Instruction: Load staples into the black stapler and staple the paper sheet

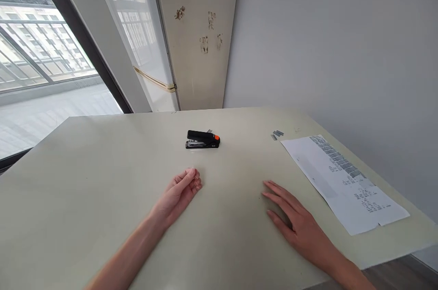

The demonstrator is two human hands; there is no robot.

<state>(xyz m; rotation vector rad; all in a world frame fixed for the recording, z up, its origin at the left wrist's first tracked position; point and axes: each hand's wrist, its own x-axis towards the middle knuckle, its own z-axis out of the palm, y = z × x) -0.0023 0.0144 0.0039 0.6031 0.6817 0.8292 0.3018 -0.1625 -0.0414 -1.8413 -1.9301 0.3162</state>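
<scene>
A black stapler with an orange button lies on its base towards the back of the table, its jaw to the left. Nearer to me, my left hand rests on its side with the fingers curled in and the thumb against them; nothing shows in its grasp. My right hand lies palm down on the table, fingers spread and holding nothing. It is left of a printed paper sheet, apart from it. Several strips of staples lie near the sheet's far corner.
The pale table ends at a grey wall on the right. Behind it stand a cabinet panel with brown marks and a white door with a gold handle. A window is at the left.
</scene>
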